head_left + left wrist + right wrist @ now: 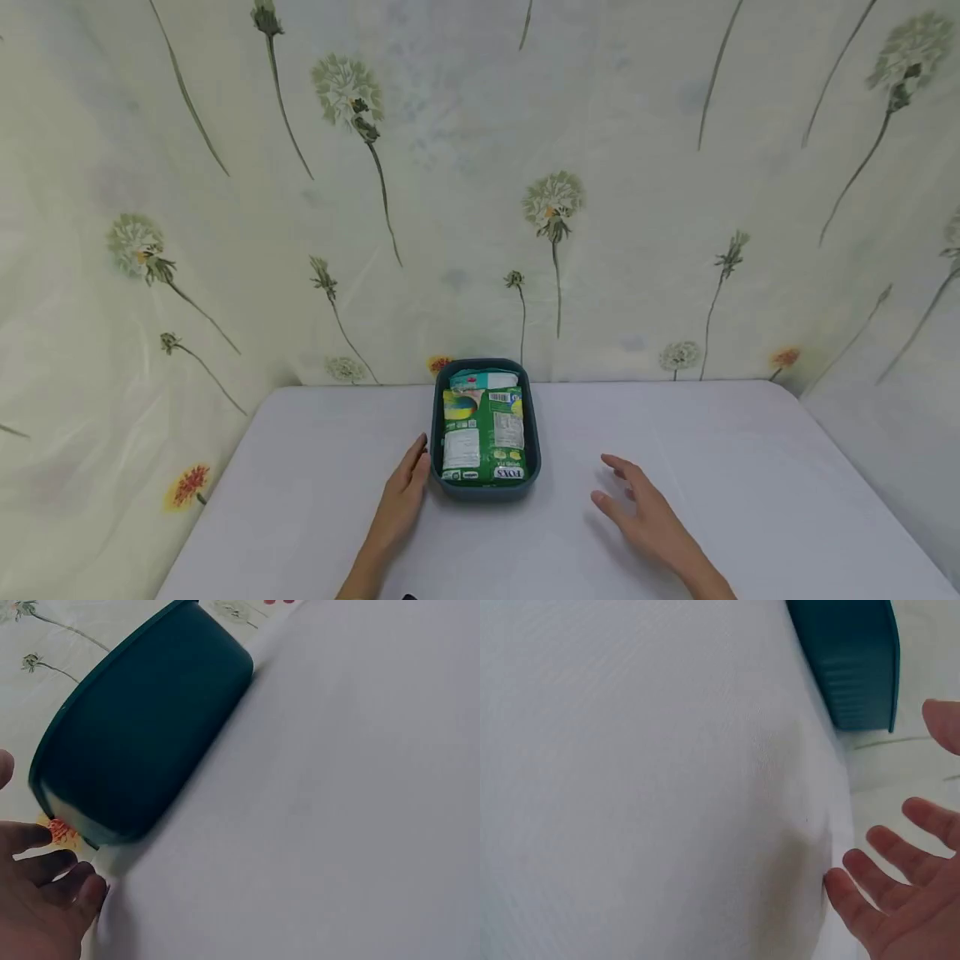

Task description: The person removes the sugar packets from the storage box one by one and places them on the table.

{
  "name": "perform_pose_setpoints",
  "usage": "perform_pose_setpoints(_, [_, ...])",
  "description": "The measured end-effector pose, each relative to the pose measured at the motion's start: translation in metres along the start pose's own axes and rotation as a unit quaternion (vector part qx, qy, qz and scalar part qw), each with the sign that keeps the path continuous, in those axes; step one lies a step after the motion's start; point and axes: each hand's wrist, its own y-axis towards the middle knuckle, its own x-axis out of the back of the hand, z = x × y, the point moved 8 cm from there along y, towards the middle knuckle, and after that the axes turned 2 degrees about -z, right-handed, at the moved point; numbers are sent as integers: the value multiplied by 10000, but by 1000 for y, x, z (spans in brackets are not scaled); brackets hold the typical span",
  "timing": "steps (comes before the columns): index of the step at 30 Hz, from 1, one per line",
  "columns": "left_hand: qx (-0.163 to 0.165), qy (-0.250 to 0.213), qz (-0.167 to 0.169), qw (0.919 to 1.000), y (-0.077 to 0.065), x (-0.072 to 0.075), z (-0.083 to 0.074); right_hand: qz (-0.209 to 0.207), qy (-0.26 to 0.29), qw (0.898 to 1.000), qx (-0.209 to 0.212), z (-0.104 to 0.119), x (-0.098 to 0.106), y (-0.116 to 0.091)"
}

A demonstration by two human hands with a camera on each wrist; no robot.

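Note:
A dark teal plastic bin (491, 493) stands on the white table. Inside it lies a green snack packet (483, 433) with printed labels, "FOX'S" reading upside down at its near end. Behind that shows part of a light teal packet (472, 380). My left hand (401, 496) is beside the bin's left wall with relaxed fingers and holds nothing; whether a fingertip touches the wall I cannot tell. To the right, apart from the bin, my right hand (641, 517) hovers low with fingers spread and nothing in them. In the right wrist view its fingers (904, 855) are loosely extended.
White cloth covers the table (750, 475), which extends to both sides of the bin. Along its far edge hangs a curtain (450, 208) printed with dandelions. A small dark object (409, 597) pokes in at the bottom edge of the head view.

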Motion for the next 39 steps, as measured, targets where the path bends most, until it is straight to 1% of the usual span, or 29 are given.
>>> perform_pose_setpoints(4, [175,-537,-135,9983,4,-11,3,15,679,9977,43,7,-1,2])
perform_pose_setpoints(7, [329,-911,-304,9948,7,-17,3,75,1129,9936,64,12,-4,4])
perform_pose_setpoints(9, [438,-1127,-415,9918,9,-20,3,113,1309,9913,80,16,-5,5])
perform_pose_setpoints(12, [417,-1395,-541,9879,11,-24,1,165,1527,9881,100,21,-7,8])
perform_pose_setpoints(15, [370,-1560,-645,9850,12,-25,0,260,1646,9860,64,24,-10,8])
perform_pose_setpoints(20, [279,-1565,-698,9848,14,-25,-2,363,1807,9828,64,26,-14,7])
perform_pose_setpoints(22, [241,-1526,-674,9857,11,-22,-11,352,1881,9814,137,27,-15,7])
perform_pose_setpoints(23, [247,-1551,-661,9854,10,-21,-13,349,1918,9807,166,28,-16,7])
perform_pose_setpoints(27, [168,-1490,-675,9864,10,-20,-10,329,2065,9777,192,33,-17,10])
perform_pose_setpoints(29, [152,-1496,-681,9863,14,-23,0,338,2104,9770,129,37,-17,11])
perform_pose_setpoints(30, [139,-1490,-682,9864,15,-23,3,335,2122,9766,106,39,-17,11])
perform_pose_setpoints(33, [110,-1510,-657,9863,16,-23,5,357,2245,9737,134,45,-18,13])
perform_pose_setpoints(37, [28,-1473,-637,9870,16,-23,5,381,2348,9706,355,55,-19,18])
perform_pose_setpoints(39, [20,-1475,-608,9872,16,-23,5,388,2377,9697,401,60,-19,20])
